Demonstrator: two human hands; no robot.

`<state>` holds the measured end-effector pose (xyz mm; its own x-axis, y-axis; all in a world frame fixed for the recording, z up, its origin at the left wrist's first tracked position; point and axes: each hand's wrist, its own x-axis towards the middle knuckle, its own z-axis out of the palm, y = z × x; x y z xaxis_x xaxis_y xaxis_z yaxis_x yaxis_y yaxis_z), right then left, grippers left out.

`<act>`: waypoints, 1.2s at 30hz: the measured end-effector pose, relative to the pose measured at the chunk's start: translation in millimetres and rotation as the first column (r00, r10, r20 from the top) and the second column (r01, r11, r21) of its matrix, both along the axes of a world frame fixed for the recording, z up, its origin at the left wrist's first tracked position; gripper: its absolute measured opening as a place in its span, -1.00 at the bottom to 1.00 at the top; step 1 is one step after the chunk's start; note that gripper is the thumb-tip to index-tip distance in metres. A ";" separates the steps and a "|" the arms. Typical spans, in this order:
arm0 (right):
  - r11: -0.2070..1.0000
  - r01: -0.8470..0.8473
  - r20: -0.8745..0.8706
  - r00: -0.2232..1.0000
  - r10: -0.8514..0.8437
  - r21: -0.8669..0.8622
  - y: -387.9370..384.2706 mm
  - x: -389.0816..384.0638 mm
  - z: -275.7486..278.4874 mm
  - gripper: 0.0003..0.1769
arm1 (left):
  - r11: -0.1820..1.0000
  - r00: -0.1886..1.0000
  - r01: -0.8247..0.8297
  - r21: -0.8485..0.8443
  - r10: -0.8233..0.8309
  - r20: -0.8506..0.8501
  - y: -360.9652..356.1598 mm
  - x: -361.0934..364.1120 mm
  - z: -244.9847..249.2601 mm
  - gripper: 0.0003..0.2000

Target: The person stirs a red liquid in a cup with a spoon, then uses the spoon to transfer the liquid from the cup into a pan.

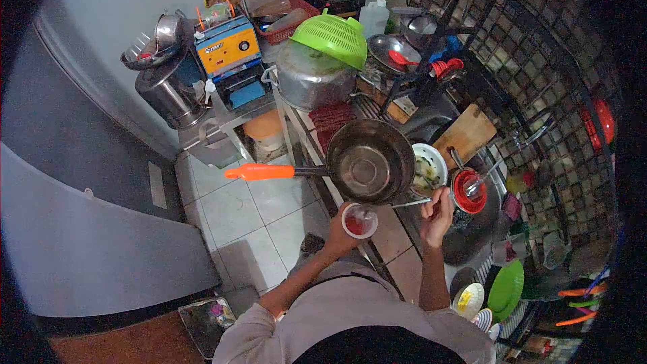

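My left hand [342, 236] is wrapped round a small white cup [360, 221] with something red in it. My right hand [437, 220] pinches the handle end of a metal spoon [410, 203], whose head appears to reach into the cup. Just beyond both hands sits a deep dark pan [371, 160] with an orange handle [259, 172] pointing left. To its right is a white bowl [429, 166] with pale and green food inside. A red bowl [470, 191] with utensils in it lies right of my right hand.
A large lidded pot [313, 81] carries a green colander [333, 39] at the back. A wooden cutting board [466, 131] leans by the sink [482, 236]. Green and white plates [505, 290] stand at the lower right. A grey fridge [121, 229] flanks the left.
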<state>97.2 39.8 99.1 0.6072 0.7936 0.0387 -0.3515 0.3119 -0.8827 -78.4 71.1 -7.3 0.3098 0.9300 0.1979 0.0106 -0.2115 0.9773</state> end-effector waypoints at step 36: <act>0.995 0.100 -0.056 0.993 -0.099 0.014 8.2 6.3 -3.4 -0.67 | 0.998 0.998 0.055 -0.027 -0.056 -0.026 0.3 -5.0 18.3 -0.33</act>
